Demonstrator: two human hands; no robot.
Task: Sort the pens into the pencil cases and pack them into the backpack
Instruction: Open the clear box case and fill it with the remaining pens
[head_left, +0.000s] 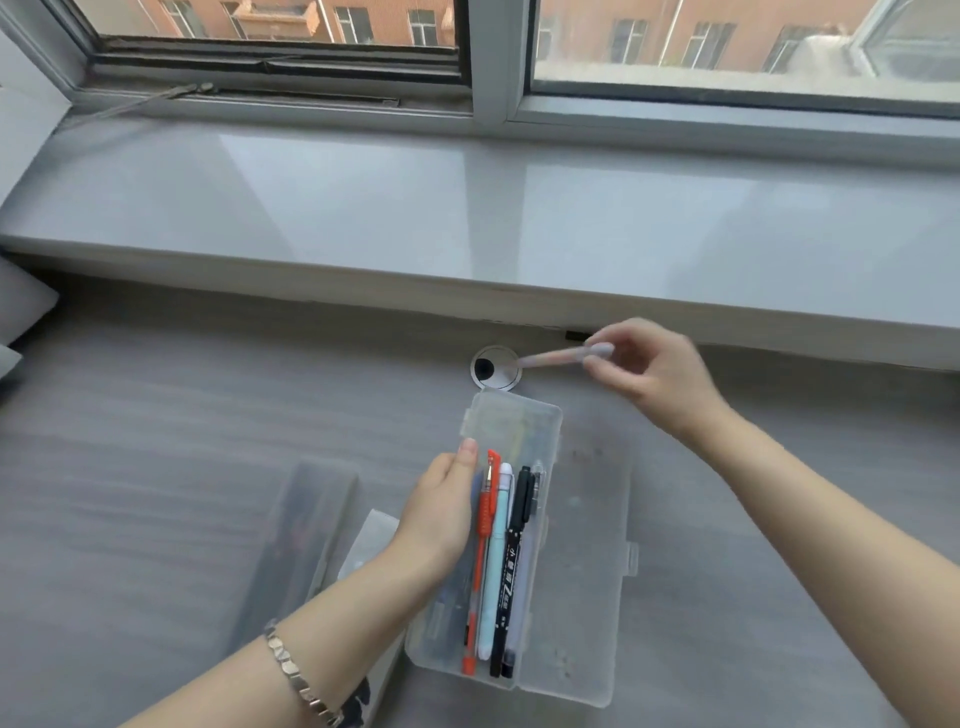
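One pink pen (556, 357) pinched by right hand (649, 371) (left hand (441, 512) grips pencil case (540, 415)).

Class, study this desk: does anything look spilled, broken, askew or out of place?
Nothing stands out. The pens lie side by side in the open pencil case, which the left hand holds by its edge. One pink pen is outside it, pinched in the right hand above the desk, not dropped.

Three pencil cases (582, 571), at least four pens (496, 551) inside one; one pink pen (556, 357)
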